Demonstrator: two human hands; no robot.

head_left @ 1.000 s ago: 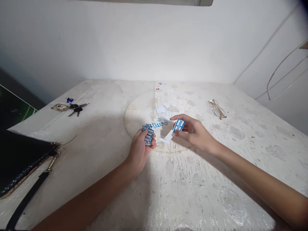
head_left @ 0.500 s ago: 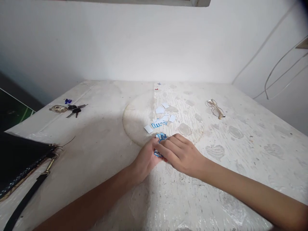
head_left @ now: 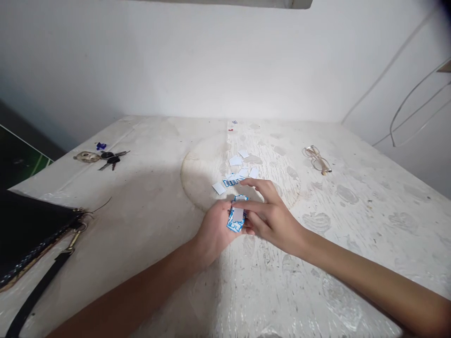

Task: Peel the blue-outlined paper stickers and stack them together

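Note:
My left hand is closed round a small stack of paper pieces with blue outlines, above the table's middle. A plain white piece of paper lies on top of the stack. My right hand is over the stack's right side, fingers apart; one finger reaches across the white piece and another is raised. Its lower fingers are partly hidden beside the stack. Just beyond both hands, several loose white paper pieces and blue-outlined paper pieces lie on the table.
On the table, with its clear cover, eyeglasses lie to the right. Keys and a small blue object are at the left. A black bag with a strap takes up the left edge. A wall stands behind.
My right hand has opened from its bunched position over the stack, with a finger lifted. A white piece now shows on top of the blue-outlined stack. My left hand stays in place.

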